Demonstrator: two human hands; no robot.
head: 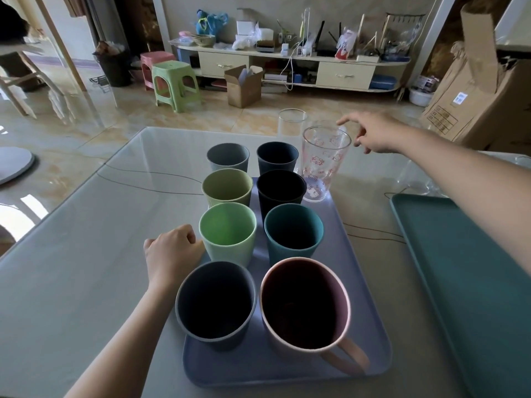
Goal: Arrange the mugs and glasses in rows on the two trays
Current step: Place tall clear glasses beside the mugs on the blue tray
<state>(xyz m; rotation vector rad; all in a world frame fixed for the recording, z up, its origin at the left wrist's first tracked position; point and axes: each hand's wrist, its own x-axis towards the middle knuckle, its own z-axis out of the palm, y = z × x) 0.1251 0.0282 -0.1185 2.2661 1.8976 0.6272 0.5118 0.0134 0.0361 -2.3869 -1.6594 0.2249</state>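
Note:
A lavender tray point(360, 285) holds two rows of mugs, from the pink handled mug point(306, 305) and dark grey mug point(215, 301) at the front to a grey mug point(228, 156) and a navy mug point(277, 156) at the back. A printed clear glass point(324, 165) stands at the tray's far right corner. Another clear glass point(291, 122) stands behind it on the table. My right hand point(373, 133) hovers just right of the printed glass, fingers apart, holding nothing. My left hand point(172, 251) rests curled at the tray's left edge beside the light green mug point(228, 234). A teal tray point(471, 268) lies at the right, bare where visible.
The glass-topped table point(100, 225) has thin cables across it. More clear glassware point(413, 173) sits under my right forearm. Beyond the table are plastic stools point(175, 81), cardboard boxes point(474, 96) and a low cabinet point(287, 64).

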